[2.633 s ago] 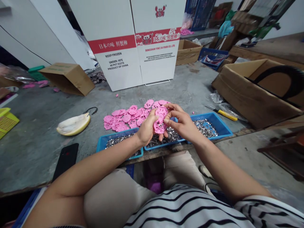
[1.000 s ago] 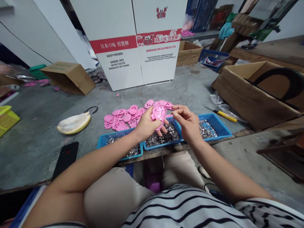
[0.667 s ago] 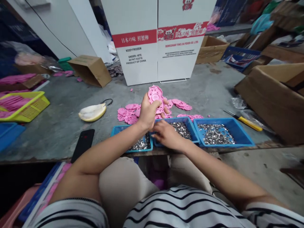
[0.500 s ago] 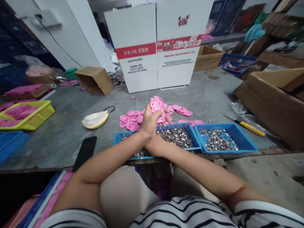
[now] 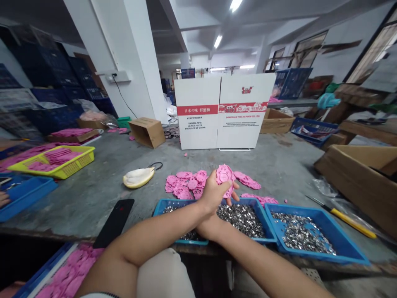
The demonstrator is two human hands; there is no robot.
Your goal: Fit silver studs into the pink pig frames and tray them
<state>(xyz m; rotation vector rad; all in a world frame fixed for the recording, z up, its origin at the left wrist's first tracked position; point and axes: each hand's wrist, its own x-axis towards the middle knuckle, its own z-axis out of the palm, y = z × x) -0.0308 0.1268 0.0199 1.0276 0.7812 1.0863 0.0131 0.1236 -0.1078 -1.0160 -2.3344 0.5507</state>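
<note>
My left hand [image 5: 213, 193] is closed around a pink plastic piece [image 5: 226, 178], held upright above the blue trays. My right hand [image 5: 208, 227] reaches under the left wrist into the left blue tray [image 5: 165, 205] of small silver parts; its fingers are hidden. A middle blue tray [image 5: 248, 218] and a right blue tray [image 5: 313, 236] hold more silver parts. A pile of pink pieces [image 5: 186, 186] lies on the grey table just beyond the trays.
A black phone [image 5: 113, 222] lies at the table's near edge, a pale peel [image 5: 138, 177] beyond it. White printed cartons [image 5: 221, 111] stand at the back. A yellow basket [image 5: 56, 160], a yellow-handled cutter [image 5: 347, 217] and a brown box [image 5: 359, 182] flank the table.
My right hand left the pink piece and dropped under my left wrist into the left tray. The camera tilted upward, bringing the ceiling and room into view.
</note>
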